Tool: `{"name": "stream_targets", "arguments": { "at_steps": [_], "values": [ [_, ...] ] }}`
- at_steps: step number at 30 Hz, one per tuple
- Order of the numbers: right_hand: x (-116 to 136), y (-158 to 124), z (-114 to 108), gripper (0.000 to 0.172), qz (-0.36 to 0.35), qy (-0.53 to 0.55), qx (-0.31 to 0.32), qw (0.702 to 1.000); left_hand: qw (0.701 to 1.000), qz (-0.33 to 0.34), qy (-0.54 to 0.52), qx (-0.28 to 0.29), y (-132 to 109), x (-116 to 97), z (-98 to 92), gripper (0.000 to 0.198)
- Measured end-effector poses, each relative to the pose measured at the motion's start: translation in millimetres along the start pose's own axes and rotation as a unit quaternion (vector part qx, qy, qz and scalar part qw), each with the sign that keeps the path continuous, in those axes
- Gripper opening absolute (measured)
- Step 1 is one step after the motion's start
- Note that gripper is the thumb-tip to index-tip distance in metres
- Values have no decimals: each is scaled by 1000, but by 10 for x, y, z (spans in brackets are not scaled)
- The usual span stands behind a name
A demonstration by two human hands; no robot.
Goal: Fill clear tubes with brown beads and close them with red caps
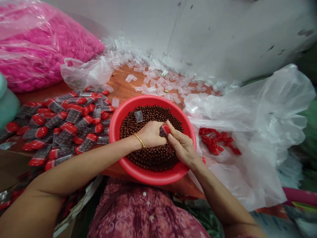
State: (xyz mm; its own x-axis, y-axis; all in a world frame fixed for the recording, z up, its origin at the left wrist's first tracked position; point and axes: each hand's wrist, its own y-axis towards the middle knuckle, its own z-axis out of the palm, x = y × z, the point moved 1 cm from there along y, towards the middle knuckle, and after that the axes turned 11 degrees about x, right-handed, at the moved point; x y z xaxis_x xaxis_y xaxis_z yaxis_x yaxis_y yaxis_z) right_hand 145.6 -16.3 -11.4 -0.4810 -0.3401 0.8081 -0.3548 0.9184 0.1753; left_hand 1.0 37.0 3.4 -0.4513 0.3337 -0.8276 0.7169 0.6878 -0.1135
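Note:
My left hand (153,134), with a gold bangle at the wrist, is closed around a small clear container with a red cap (164,130). Thumb and fingers of my right hand (183,145) pinch the capped end of that same container. Its lower part is hidden in my left hand. Both hands are over a red plastic basin (115,127) full of small shiny brown balls (158,162). On the balls, beyond my left hand, lies a clear plastic piece (139,116).
Many filled, red-capped containers (74,114) are heaped left of the basin. Clear empty pieces (153,82) lie scattered along the wall (198,36). Red caps (218,140) rest on a plastic bag (247,119) at right. A large bag of pink pieces (47,46) stands back left.

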Motion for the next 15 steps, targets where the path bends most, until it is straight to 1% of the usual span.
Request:
{"name": "stream_targets", "arguments": {
  "at_steps": [3, 5, 6, 8, 10, 11, 12, 13, 15],
  "values": [
    [3, 17, -113, 49, 13, -12, 30, 999, 999, -5, 29, 12, 9, -2, -7, 3],
    [5, 29, -202, 48, 24, -33, 31, 999, 998, -2, 52, 34, 17, -22, -12, 2],
    [9, 38, -232, 48, 26, -46, 13, 999, 997, 6, 62, 45, 19, -36, -11, 3],
    [23, 66, -243, 50, 22, -63, -57, 996, 994, 22, 84, 63, 19, -60, -5, 7],
    [33, 122, -177, 57, 26, -31, -122, 992, 990, 27, 118, 78, 14, -76, 12, 10],
    [32, 163, -123, 62, 38, 5, -135, 990, 986, 25, 137, 87, 11, -80, 23, 12],
    [27, 209, -63, 67, 52, 48, -134, 988, 983, 21, 154, 95, 7, -83, 35, 13],
    [21, 258, -4, 72, 68, 93, -118, 986, 980, 19, 167, 103, 4, -86, 47, 14],
    [6, 341, 93, 78, 97, 164, -57, 980, 976, 15, 187, 109, -1, -85, 67, 17]
  ]
}}
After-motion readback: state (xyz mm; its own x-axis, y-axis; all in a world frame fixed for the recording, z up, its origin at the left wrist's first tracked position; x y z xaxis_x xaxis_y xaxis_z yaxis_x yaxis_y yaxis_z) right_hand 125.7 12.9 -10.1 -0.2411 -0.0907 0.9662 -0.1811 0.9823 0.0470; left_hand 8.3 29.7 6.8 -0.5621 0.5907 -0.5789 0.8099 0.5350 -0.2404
